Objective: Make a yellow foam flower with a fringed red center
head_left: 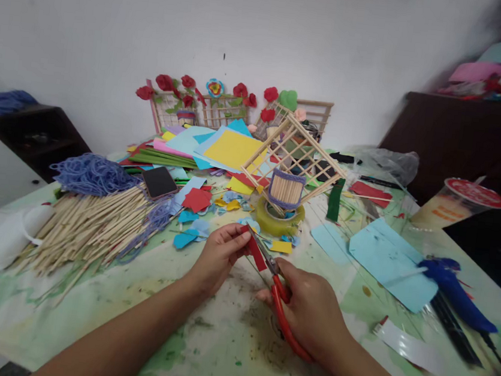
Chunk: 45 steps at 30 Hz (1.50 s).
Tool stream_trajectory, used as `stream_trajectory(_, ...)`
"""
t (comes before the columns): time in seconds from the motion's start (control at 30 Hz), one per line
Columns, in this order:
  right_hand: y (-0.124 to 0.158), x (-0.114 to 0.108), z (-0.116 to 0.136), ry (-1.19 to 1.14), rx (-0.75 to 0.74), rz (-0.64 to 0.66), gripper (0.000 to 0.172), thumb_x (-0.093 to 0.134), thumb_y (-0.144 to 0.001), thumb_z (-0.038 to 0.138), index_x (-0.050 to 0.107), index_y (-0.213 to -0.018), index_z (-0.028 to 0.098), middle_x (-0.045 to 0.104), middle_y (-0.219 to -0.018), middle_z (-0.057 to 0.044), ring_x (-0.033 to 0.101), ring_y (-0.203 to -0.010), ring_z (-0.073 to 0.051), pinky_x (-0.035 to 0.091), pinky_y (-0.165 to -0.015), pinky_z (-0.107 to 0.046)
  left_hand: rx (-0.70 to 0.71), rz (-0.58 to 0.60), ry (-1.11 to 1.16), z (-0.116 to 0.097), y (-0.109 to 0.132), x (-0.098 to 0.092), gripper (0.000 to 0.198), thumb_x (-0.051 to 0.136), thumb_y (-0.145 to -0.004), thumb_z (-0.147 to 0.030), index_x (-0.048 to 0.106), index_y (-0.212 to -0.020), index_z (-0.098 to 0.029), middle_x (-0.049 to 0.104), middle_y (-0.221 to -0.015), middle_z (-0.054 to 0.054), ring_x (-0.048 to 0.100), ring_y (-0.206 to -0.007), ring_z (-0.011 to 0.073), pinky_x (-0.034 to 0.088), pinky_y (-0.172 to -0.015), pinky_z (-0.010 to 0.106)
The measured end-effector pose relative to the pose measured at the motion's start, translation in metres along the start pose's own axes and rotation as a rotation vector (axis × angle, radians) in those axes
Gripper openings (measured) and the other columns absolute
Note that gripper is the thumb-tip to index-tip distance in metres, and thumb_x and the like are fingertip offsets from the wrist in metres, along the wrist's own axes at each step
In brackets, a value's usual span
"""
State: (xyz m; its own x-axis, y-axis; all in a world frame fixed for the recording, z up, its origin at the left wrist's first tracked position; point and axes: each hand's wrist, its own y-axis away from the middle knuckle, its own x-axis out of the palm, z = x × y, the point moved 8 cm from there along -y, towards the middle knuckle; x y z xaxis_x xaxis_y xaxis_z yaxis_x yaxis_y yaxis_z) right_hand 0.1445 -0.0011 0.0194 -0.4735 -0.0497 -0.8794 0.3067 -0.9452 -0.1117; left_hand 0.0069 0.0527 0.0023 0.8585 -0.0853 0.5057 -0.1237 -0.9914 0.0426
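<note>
Between thumb and fingers, my left hand (221, 251) pinches a narrow strip of red paper (257, 254) near the middle of the table. My right hand (309, 306) is wrapped round the red handles of a pair of scissors (282, 315). The scissor blades point up and left and lie right alongside the strip; I cannot tell whether they cut into it. Just beyond my hands, a roll of yellowish tape (279, 220) lies flat. A tilted lattice of thin wooden sticks (318, 186) with a small stick pot (286, 190) bound in purple yarn stands over it.
Bamboo sticks (87, 227), purple yarn (96, 175) and a phone (159, 182) lie at left. Coloured paper sheets (232, 148) and lattices with red paper flowers (240, 90) stand behind. At right are a blue glue gun (460, 293), light blue paper (391, 261) and a drink cup (456, 205).
</note>
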Motion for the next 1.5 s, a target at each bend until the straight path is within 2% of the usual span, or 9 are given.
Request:
stream_trajectory(0.37,-0.002,-0.003,-0.01,-0.091,0.053,-0.042,0.03,0.049,-0.083,0.047,0.061,-0.093,0.021,0.065,-0.07,-0.002,0.058,-0.064,-0.019,0.035,-0.057,-0.026,-0.009,0.031,-0.03,0.008,0.001,0.002,0.016,0.074,-0.067,-0.024,0.064,-0.071,-0.012,0.061,-0.067,-0.001,0.055,-0.06,0.0069,0.047,-0.063,0.02)
stream_trajectory(0.6,-0.022,0.0,-0.031,-0.442,0.108,-0.072,0.025,0.061,-0.073,0.04,0.065,-0.084,0.019,0.061,-0.064,0.0,0.05,-0.055,-0.013,0.035,-0.05,-0.023,-0.005,0.011,-0.085,0.011,-0.003,-0.004,0.02,0.077,-0.061,-0.018,0.064,-0.076,-0.014,0.065,-0.072,0.0,0.059,-0.068,0.0077,0.045,-0.068,0.018)
stream_trajectory(0.8,-0.033,0.007,-0.031,-0.868,0.179,-0.042,0.034,0.071,-0.058,0.031,0.061,-0.086,0.015,0.057,-0.059,0.003,0.045,-0.048,-0.009,0.035,-0.046,-0.022,-0.037,0.047,-0.159,0.015,-0.004,-0.004,0.021,0.075,-0.063,-0.017,0.06,-0.077,-0.013,0.064,-0.071,0.0,0.06,-0.066,0.0082,0.045,-0.066,0.02)
stream_trajectory(0.93,-0.03,0.005,-0.026,-1.033,0.179,-0.073,0.042,0.068,-0.062,0.028,0.056,-0.101,0.016,0.059,-0.06,0.003,0.044,-0.044,-0.009,0.036,-0.043,-0.022,-0.036,0.021,-0.197,0.018,-0.003,-0.006,0.025,0.076,-0.062,-0.018,0.059,-0.079,-0.014,0.064,-0.069,0.0,0.061,-0.064,0.0096,0.047,-0.067,0.023)
stream_trajectory(1.1,-0.026,0.004,-0.032,-1.091,0.159,-0.122,0.041,0.07,-0.064,0.027,0.055,-0.1,0.017,0.06,-0.062,0.003,0.046,-0.044,-0.009,0.037,-0.043,-0.022,-0.043,0.043,-0.239,0.021,0.0,-0.003,0.024,0.076,-0.06,-0.018,0.061,-0.078,-0.015,0.065,-0.07,0.001,0.063,-0.065,0.0124,0.049,-0.068,0.027)
stream_trajectory(1.2,-0.022,0.005,-0.034,-1.152,0.123,-0.112,0.039,0.067,-0.07,0.033,0.053,-0.103,0.018,0.063,-0.065,0.0,0.05,-0.046,-0.011,0.039,-0.043,-0.023,0.078,0.091,-0.347,0.01,0.003,0.004,0.014,0.074,-0.062,-0.017,0.064,-0.072,-0.016,0.066,-0.074,0.003,0.063,-0.07,0.0143,0.049,-0.069,0.028)
stream_trajectory(1.27,-0.02,0.007,-0.037,-1.213,0.123,-0.102,0.038,0.065,-0.073,0.036,0.052,-0.104,0.018,0.061,-0.06,0.002,0.052,-0.046,-0.012,0.04,-0.043,-0.024,0.244,0.15,-0.481,-0.004,0.007,0.013,0.006,0.071,-0.064,-0.015,0.066,-0.066,-0.017,0.067,-0.078,0.005,0.062,-0.078,0.0162,0.049,-0.073,0.029)
stream_trajectory(1.37,-0.018,0.009,-0.042,-1.291,0.153,-0.117,0.038,0.066,-0.073,0.033,0.051,-0.106,0.02,0.061,-0.059,0.003,0.053,-0.047,-0.012,0.041,-0.045,-0.023,0.46,0.245,-0.681,-0.017,0.016,0.025,0.008,0.067,-0.068,-0.013,0.069,-0.063,-0.019,0.067,-0.083,0.006,0.062,-0.083,0.0174,0.048,-0.077,0.031)
stream_trajectory(1.5,-0.019,0.004,-0.047,-1.251,0.138,-0.14,0.04,0.068,-0.07,0.03,0.051,-0.104,0.02,0.064,-0.067,0.001,0.055,-0.052,-0.012,0.044,-0.051,-0.024,0.545,0.274,-0.783,-0.02,0.022,0.03,0.013,0.064,-0.07,-0.012,0.071,-0.066,-0.021,0.067,-0.084,0.006,0.062,-0.079,0.0176,0.048,-0.075,0.032)
